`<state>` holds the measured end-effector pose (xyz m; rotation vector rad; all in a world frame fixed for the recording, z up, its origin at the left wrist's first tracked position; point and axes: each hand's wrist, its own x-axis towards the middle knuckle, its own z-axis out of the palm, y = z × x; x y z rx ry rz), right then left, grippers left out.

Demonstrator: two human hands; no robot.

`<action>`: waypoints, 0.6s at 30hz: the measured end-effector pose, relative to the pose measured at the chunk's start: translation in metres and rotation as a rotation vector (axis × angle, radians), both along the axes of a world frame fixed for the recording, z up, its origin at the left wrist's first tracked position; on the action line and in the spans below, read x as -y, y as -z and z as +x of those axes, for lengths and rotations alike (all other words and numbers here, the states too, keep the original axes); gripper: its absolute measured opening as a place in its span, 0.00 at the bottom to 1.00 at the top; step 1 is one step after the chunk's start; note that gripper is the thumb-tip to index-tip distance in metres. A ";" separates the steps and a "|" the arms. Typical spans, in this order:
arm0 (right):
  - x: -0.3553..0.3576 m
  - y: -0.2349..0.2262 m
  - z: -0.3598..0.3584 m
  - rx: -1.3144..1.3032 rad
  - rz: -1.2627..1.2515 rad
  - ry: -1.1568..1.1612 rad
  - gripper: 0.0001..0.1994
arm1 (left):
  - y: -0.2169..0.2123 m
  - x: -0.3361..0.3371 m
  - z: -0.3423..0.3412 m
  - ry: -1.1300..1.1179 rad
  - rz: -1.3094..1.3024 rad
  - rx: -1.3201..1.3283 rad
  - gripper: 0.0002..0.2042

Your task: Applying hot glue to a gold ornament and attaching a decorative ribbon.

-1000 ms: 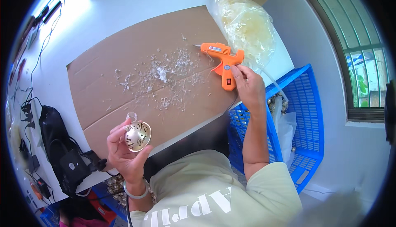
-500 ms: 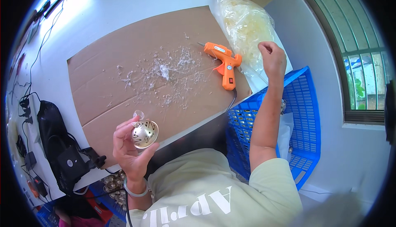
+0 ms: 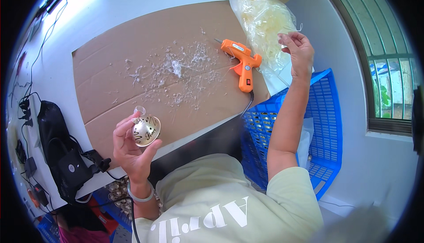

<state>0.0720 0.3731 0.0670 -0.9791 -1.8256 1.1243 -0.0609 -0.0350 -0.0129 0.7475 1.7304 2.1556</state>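
Above the near edge of the cardboard sheet, my left hand holds a shiny gold bauble between thumb and fingers. It bears dark squiggles and lettering, and a clear piece stands out at its top. Out at the right, beside the clear plastic bag, my right hand pinches a small whitish piece, too small to name. A thin pale loop shows just above its fingers. The orange glue gun lies on the right part of the cardboard, touched by neither hand.
The cardboard sheet carries scattered glue strings and crumbs. A blue basket stands at the right below the table. Black bag and cables line the left. More gold baubles sit lower left, beneath the table edge.
My right hand has risen slightly up and right from the bag, and a pale piece now shows in its fingers. The left hand with the bauble has shifted a little left and up.
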 end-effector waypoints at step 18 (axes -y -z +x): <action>0.086 -0.024 -0.029 -0.132 -0.007 -0.279 0.11 | -0.010 0.003 0.001 0.027 0.062 0.039 0.32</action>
